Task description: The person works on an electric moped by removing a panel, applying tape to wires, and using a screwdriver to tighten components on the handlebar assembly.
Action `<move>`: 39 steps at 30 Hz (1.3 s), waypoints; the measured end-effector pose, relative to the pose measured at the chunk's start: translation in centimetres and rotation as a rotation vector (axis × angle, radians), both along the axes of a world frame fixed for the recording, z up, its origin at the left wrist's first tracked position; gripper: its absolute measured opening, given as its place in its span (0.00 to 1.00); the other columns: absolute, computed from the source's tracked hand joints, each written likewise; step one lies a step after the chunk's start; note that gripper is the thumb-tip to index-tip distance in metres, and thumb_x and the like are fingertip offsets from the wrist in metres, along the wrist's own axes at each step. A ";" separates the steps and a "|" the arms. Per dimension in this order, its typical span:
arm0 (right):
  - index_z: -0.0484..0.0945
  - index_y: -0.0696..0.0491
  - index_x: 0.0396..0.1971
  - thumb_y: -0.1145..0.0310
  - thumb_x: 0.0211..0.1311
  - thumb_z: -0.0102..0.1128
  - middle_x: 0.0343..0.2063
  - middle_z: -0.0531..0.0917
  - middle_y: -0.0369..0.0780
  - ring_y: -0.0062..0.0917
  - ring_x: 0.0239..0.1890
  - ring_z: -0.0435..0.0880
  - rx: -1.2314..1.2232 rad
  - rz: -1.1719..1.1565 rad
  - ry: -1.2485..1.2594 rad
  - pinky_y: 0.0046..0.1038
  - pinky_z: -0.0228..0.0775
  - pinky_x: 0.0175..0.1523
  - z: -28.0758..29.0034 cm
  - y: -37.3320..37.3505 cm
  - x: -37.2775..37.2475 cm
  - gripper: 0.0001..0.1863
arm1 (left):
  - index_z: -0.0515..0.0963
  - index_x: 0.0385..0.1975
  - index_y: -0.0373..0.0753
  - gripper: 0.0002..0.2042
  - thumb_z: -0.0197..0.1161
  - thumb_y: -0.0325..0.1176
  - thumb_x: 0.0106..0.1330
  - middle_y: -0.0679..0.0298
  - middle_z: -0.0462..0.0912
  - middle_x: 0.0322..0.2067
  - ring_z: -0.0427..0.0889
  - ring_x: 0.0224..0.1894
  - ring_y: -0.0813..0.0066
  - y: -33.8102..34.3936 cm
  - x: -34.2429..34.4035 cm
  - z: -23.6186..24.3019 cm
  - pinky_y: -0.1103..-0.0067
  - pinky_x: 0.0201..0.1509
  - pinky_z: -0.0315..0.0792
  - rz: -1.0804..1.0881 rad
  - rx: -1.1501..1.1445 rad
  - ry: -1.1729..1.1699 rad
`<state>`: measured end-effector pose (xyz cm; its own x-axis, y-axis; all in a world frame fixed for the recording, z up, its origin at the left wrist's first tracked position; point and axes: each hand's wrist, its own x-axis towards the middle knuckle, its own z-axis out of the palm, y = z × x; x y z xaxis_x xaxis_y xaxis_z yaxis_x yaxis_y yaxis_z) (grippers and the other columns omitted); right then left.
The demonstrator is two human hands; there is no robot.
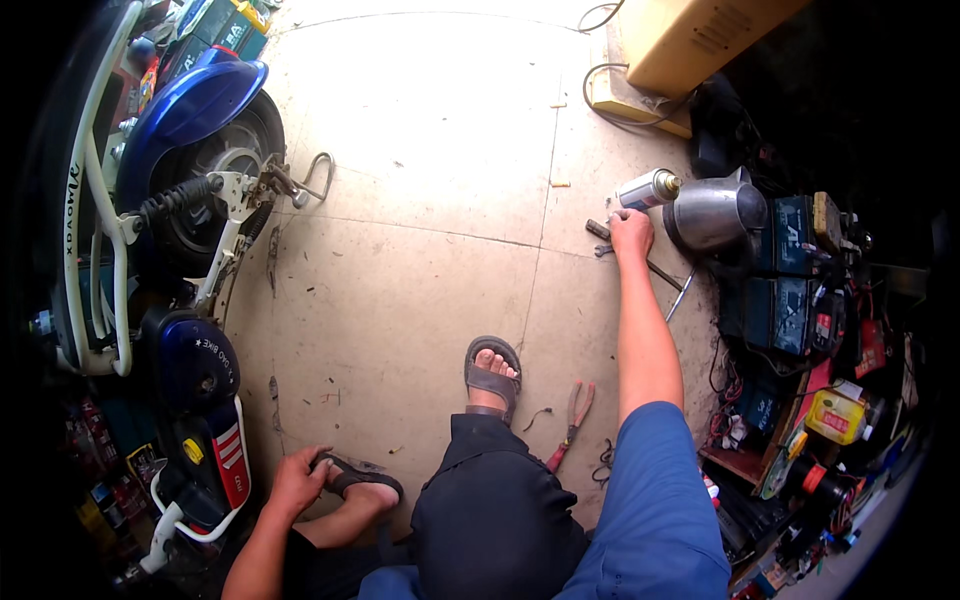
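My right hand [632, 236] reaches out to the floor on the right, fingers closed and pointing down beside a spray can [648, 188] that lies on its side. What those fingers grip, if anything, is hidden. Beneath the hand lies a hammer [599, 230], its handle running out past my wrist. An open-ended wrench [603, 250] lies against it, and a shiny metal rod [681, 296] rests by the handle's end. At lower left my left hand [298, 482] is curled in front of my sandal [350, 474]; anything in its fingers is too small to make out.
A blue and white electric bike [190, 120] stands along the left. Pliers [572, 428] with red handles lie near my right foot [493, 370]. A metal kettle [716, 210], batteries [765, 310] and a yellow bottle [838, 415] crowd the right side. A yellow machine [690, 50] stands beyond.
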<state>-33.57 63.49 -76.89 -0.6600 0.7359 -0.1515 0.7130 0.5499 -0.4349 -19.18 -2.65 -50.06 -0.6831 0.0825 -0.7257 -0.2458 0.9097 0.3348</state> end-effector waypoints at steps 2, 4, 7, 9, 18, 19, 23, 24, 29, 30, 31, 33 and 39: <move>0.91 0.52 0.38 0.61 0.60 0.69 0.38 0.90 0.48 0.41 0.44 0.90 0.002 0.013 0.015 0.39 0.79 0.53 -0.4 0.1 0.2 0.12 | 0.84 0.51 0.38 0.15 0.67 0.31 0.66 0.47 0.88 0.38 0.90 0.39 0.55 0.4 -0.1 0.1 0.70 0.46 0.81 -0.006 0.011 0.004; 0.91 0.52 0.37 0.62 0.60 0.68 0.38 0.90 0.48 0.41 0.43 0.90 -0.031 -0.021 0.059 0.38 0.79 0.53 -0.8 0.1 0.3 0.11 | 0.84 0.52 0.38 0.15 0.67 0.32 0.66 0.47 0.88 0.38 0.90 0.38 0.55 0.4 0.0 -0.2 0.69 0.45 0.81 -0.018 0.019 0.020; 0.91 0.54 0.38 0.65 0.61 0.68 0.37 0.90 0.49 0.40 0.41 0.90 -0.215 -0.205 0.198 0.36 0.80 0.51 -1.9 0.5 1.1 0.11 | 0.84 0.52 0.38 0.15 0.67 0.32 0.65 0.48 0.88 0.37 0.90 0.37 0.55 0.5 -0.2 -0.3 0.69 0.44 0.81 -0.050 0.013 0.028; 0.90 0.55 0.40 0.66 0.61 0.68 0.37 0.90 0.49 0.38 0.40 0.91 -0.452 -0.395 0.331 0.34 0.81 0.49 -2.5 1.0 1.6 0.11 | 0.84 0.52 0.38 0.16 0.67 0.31 0.65 0.48 0.88 0.37 0.90 0.37 0.55 0.6 -0.5 -0.3 0.69 0.43 0.81 -0.065 0.009 0.026; 0.90 0.46 0.38 0.64 0.60 0.70 0.38 0.88 0.43 0.39 0.41 0.88 0.155 0.256 0.160 0.38 0.80 0.49 -1.5 -0.2 2.2 0.07 | 0.85 0.52 0.40 0.16 0.66 0.32 0.65 0.47 0.88 0.37 0.89 0.38 0.54 1.1 -0.8 -0.1 0.70 0.44 0.81 -0.054 -0.008 -0.017; 0.90 0.46 0.37 0.64 0.60 0.70 0.38 0.87 0.42 0.40 0.42 0.87 0.193 0.297 0.134 0.39 0.80 0.50 -1.5 0.0 2.2 0.07 | 0.85 0.52 0.40 0.15 0.66 0.32 0.65 0.47 0.87 0.38 0.89 0.39 0.53 1.0 -0.9 -0.2 0.70 0.45 0.81 -0.069 -0.005 -0.013; 0.86 0.50 0.39 0.65 0.65 0.65 0.37 0.87 0.45 0.40 0.42 0.87 0.255 0.310 0.036 0.40 0.80 0.49 0.5 -0.5 1.8 0.08 | 0.85 0.52 0.40 0.14 0.64 0.34 0.68 0.50 0.88 0.36 0.89 0.39 0.58 2.0 -1.5 -0.1 0.71 0.45 0.81 -0.097 -0.015 0.015; 0.85 0.52 0.40 0.66 0.66 0.63 0.37 0.87 0.45 0.41 0.42 0.87 0.264 0.261 0.101 0.41 0.80 0.49 1.2 -1.4 1.7 0.08 | 0.85 0.52 0.39 0.14 0.63 0.34 0.70 0.51 0.88 0.35 0.89 0.38 0.59 2.6 -1.8 -0.3 0.71 0.45 0.81 0.027 0.035 -0.018; 0.83 0.58 0.43 0.77 0.64 0.54 0.36 0.87 0.51 0.47 0.39 0.87 -0.201 0.466 0.476 0.42 0.80 0.45 6.0 -16.1 4.9 0.11 | 0.75 0.61 0.28 0.21 0.52 0.41 0.80 0.52 0.84 0.46 0.85 0.48 0.60 8.0 -3.8 -4.1 0.69 0.54 0.80 0.760 0.591 -0.265; 0.83 0.58 0.43 0.80 0.61 0.55 0.38 0.87 0.50 0.45 0.40 0.87 -0.259 0.648 0.561 0.40 0.81 0.45 7.7 -20.5 6.2 0.12 | 0.72 0.63 0.26 0.24 0.49 0.42 0.82 0.49 0.82 0.50 0.84 0.51 0.59 10.5 -4.2 -4.6 0.67 0.58 0.79 0.931 0.723 -0.315; 0.83 0.56 0.42 0.80 0.59 0.56 0.37 0.86 0.47 0.43 0.39 0.87 -0.401 0.806 0.628 0.40 0.81 0.44 9.3 -24.1 7.8 0.13 | 0.72 0.61 0.26 0.24 0.48 0.43 0.82 0.49 0.82 0.52 0.82 0.54 0.58 12.8 -4.4 -5.0 0.67 0.61 0.77 1.079 0.807 -0.369; 0.82 0.54 0.41 0.76 0.59 0.62 0.33 0.85 0.42 0.36 0.36 0.87 -0.371 1.141 0.631 0.35 0.81 0.40 12.1 -28.6 10.1 0.10 | 0.73 0.59 0.27 0.24 0.47 0.46 0.82 0.49 0.81 0.53 0.81 0.56 0.58 15.5 -5.1 -6.5 0.66 0.64 0.75 1.247 0.970 -0.492; 0.86 0.52 0.43 0.73 0.56 0.69 0.40 0.88 0.41 0.33 0.36 0.86 -0.452 1.081 0.861 0.35 0.81 0.42 15.1 -29.4 13.1 0.13 | 0.77 0.53 0.30 0.16 0.54 0.39 0.79 0.54 0.83 0.49 0.83 0.51 0.63 14.0 -3.9 -9.7 0.69 0.57 0.78 1.156 1.167 -0.645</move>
<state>-20.48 34.12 -61.84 -0.8543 -0.1719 0.4905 -0.5187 0.3412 -0.7839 -23.05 11.35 -59.81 -0.4160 0.4329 -0.7997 -0.8749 -0.4304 0.2221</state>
